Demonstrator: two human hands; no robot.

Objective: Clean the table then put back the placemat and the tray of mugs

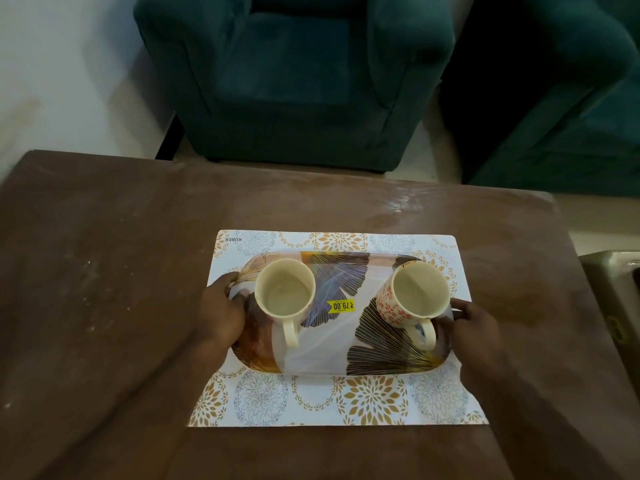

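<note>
Tray (322, 351) with two mugs (285, 292) sits on placemat (374, 400), frame centre; left hand (221, 306) and right hand (474, 323) each grip a tray end. Worktop (104, 271) looks dusty, smeared: cleaning judged outstanding

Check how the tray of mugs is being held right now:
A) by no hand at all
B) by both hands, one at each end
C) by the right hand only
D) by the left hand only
B: the left hand grips the tray at its left end and the right hand grips its right end, over the placemat.
</note>
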